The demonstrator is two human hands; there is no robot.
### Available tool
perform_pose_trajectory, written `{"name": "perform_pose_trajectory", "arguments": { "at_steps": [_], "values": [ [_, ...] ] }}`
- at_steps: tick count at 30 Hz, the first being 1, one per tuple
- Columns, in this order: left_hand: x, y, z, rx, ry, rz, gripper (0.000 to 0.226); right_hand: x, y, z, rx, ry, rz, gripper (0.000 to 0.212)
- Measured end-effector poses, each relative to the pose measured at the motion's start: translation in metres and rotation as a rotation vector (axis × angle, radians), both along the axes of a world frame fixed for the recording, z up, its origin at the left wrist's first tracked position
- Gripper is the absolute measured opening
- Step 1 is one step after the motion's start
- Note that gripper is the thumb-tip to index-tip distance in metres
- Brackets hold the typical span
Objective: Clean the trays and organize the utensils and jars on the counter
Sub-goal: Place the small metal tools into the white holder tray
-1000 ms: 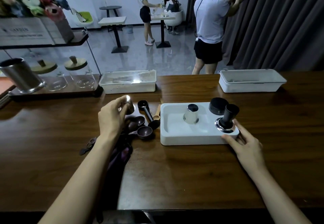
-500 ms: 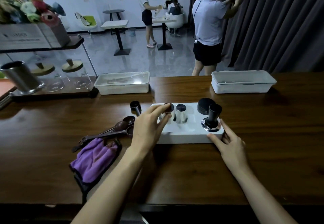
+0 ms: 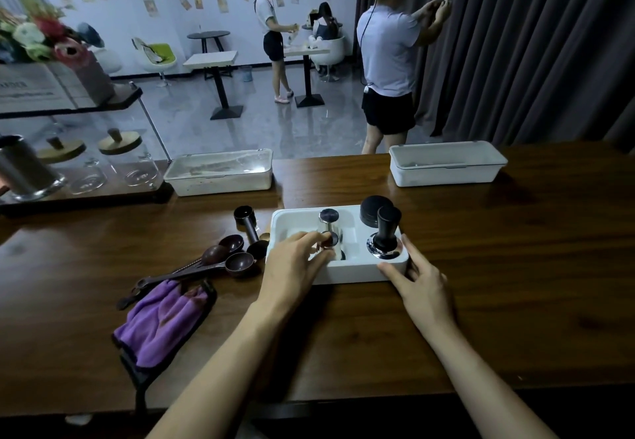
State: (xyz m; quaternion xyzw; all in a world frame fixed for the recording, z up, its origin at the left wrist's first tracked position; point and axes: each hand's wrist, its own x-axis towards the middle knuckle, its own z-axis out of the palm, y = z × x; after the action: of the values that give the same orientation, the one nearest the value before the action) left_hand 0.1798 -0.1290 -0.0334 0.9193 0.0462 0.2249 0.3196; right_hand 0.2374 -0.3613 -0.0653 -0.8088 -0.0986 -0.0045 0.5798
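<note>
Two hands: both at the white tray in the middle of the frame, on the wooden counter.
Left hand: fingers curled round a small steel cup, held tilted over the tray's left compartment; whether the cup touches the tray floor cannot be told.
Right hand: fingers straight and spread, gripping nothing, thumb against the tray's front wall, fingertips on its right front corner.
Tray contents: an upright steel cup just behind the held one; a tamper standing in the right part, a black disc just behind it.
Left of tray: black scoop, brown measuring spoons, and a purple cloth toward the lower left.
Far edge: lidded white bin centre left, open white bin upper right, well apart.
Left edge: two glass jars with wooden lids beside a steel canister.
</note>
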Motion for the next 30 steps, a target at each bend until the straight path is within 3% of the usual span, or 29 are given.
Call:
{"name": "perform_pose_trajectory", "arguments": {
  "at_steps": [13,20,23,25,28,30],
  "values": [
    [0.003,-0.004,0.019,-0.284,0.181,-0.063,0.020,0.000,-0.001,-0.001,-0.010,0.005,-0.004,0.079],
    [0.004,0.000,0.023,-0.231,0.254,-0.084,0.065,-0.001,-0.004,-0.001,0.022,0.016,0.022,0.071],
    [0.001,0.007,0.023,-0.238,0.235,-0.082,0.072,-0.001,-0.004,-0.001,-0.011,0.002,0.026,0.071],
    [0.000,0.018,0.025,-0.265,0.117,-0.009,0.064,-0.001,-0.005,-0.002,-0.029,-0.007,0.024,0.071],
    [0.002,0.049,0.028,-0.115,-0.053,0.194,0.034,-0.001,-0.004,-0.003,-0.025,-0.013,0.018,0.071],
    [0.005,0.073,0.031,-0.032,-0.066,0.321,0.018,-0.001,-0.004,-0.004,-0.027,-0.013,0.014,0.071]
  ]
}}
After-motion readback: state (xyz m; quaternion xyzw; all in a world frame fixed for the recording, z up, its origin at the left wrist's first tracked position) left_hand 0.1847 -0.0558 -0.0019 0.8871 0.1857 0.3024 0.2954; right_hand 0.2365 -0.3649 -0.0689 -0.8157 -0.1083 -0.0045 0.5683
